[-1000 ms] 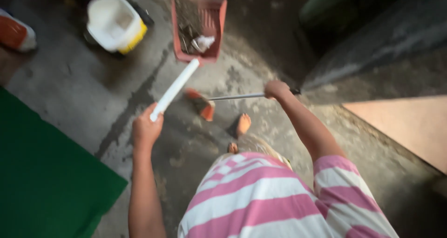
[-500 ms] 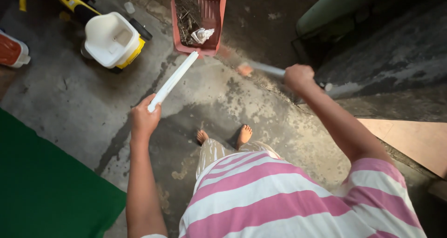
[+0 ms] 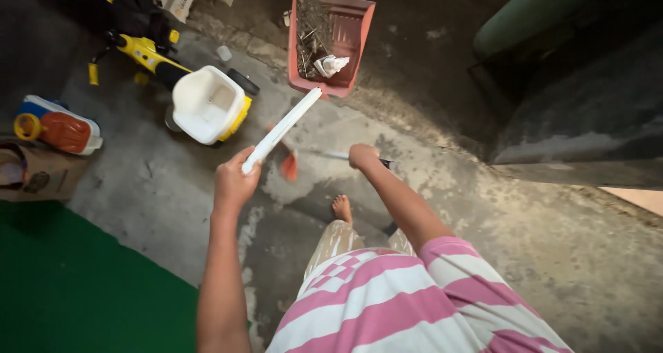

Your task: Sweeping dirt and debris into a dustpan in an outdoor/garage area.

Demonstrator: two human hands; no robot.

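My left hand [image 3: 235, 180] grips the end of a long white handle [image 3: 283, 129] that runs up to a red dustpan [image 3: 349, 63] standing on the concrete floor. Twigs, dirt and a crumpled white scrap [image 3: 330, 64] lie inside the dustpan. My right hand [image 3: 362, 155] holds the thin metal handle of a broom. Its orange head [image 3: 289, 165] is blurred and low on the floor, left of that hand and just below the white handle. My bare foot [image 3: 341, 207] stands under my right hand.
A white and yellow ride-on toy [image 3: 207, 104] stands left of the dustpan. An orange and blue toy [image 3: 59, 129] lies further left. A green mat [image 3: 76, 291] covers the lower left floor. A dark raised ledge [image 3: 580, 132] and a green pipe [image 3: 532, 11] are on the right.
The broom head has swung from the right side of the dustpan to the left, now under the white handle. My right hand moved left and nearer. The view shifted, showing more toys.
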